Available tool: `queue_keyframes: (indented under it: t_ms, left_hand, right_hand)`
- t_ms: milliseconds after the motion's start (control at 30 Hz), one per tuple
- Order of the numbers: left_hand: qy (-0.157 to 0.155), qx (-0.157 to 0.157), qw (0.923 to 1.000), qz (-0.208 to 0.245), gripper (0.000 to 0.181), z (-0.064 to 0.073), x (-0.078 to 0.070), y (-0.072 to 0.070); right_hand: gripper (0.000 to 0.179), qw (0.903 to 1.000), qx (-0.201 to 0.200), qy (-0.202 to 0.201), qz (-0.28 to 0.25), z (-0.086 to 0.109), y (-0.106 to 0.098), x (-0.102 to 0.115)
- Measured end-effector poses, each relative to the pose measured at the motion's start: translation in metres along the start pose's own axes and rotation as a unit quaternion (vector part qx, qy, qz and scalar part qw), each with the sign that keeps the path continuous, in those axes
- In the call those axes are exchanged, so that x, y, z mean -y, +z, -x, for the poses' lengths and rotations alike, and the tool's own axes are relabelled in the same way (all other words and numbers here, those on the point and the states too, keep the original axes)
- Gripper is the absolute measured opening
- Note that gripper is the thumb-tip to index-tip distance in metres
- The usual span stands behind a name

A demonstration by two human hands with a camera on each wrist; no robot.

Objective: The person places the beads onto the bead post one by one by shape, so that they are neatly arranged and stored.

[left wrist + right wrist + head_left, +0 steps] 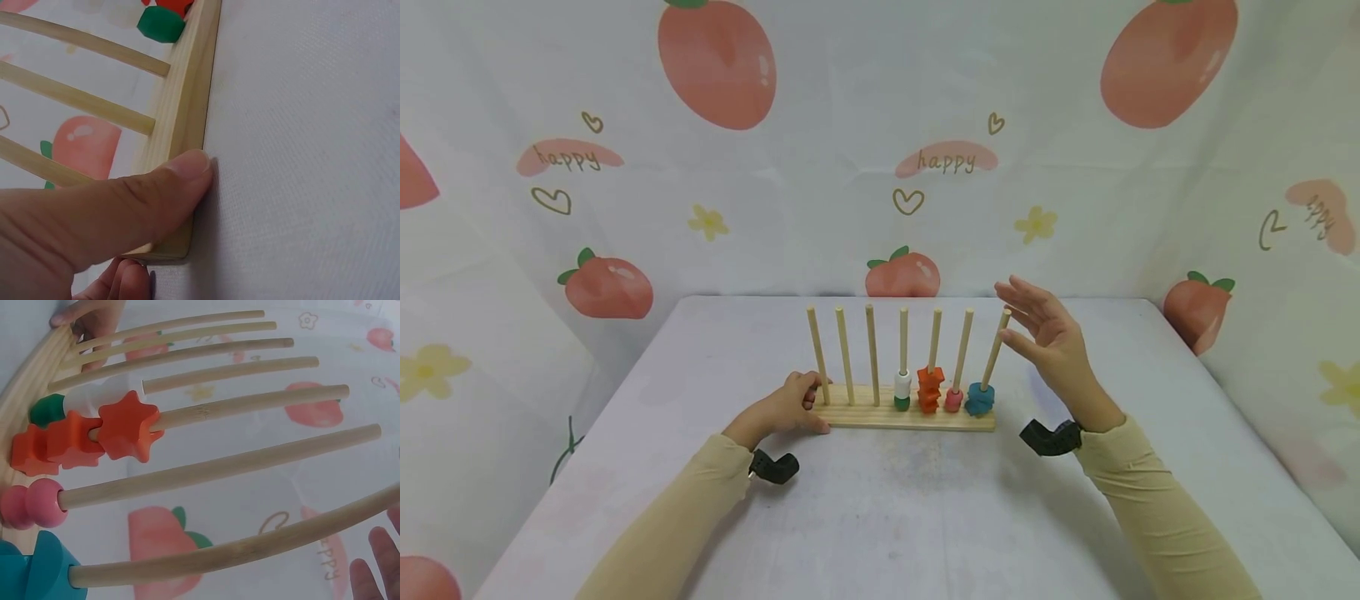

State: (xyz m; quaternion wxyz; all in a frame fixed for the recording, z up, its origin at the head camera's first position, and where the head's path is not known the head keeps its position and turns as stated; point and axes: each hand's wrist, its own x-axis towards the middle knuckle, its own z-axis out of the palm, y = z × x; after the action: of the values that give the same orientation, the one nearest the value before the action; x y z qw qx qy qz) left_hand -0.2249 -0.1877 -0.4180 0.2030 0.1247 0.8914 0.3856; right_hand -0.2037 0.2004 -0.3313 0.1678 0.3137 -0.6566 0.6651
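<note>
A long wooden base (917,422) with several upright pegs stands on the table. My left hand (786,407) grips its left end, with the thumb (187,169) along the front edge and the fingers curled behind. Near the top of the rightmost peg (996,354), my right hand (1054,343) is raised with its fingers extended and holds nothing. Blue beads (980,400) sit at the foot of that peg. Leftward along the base come pink beads (45,503), orange star beads (128,427), then a white piece (902,385) over a green bead (161,25). The three leftmost pegs are bare.
The base rests on a table (880,517) covered in white cloth. Behind it hangs a white curtain (820,183) printed with fruit, hearts and flowers. A dark green cord (571,437) shows at the left table edge. Each wrist carries a black camera mount (1051,437).
</note>
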Motion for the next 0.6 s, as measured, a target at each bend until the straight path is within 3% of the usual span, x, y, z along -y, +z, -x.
queue_keyframes:
  t_ms: [300, 600]
  left_hand:
    - [-0.011, 0.031, 0.9979, 0.056, 0.092, 0.005, 0.007, -0.008]
    - [0.019, 0.032, 0.9990, 0.026, 0.064, 0.021, 0.002, -0.028]
  right_hand:
    - [0.057, 0.9996, -0.015, 0.009, 0.021, 0.008, -0.004, 0.000]
    - [0.043, 0.9989, -0.031, 0.011, 0.035, 0.022, -0.014, 0.001]
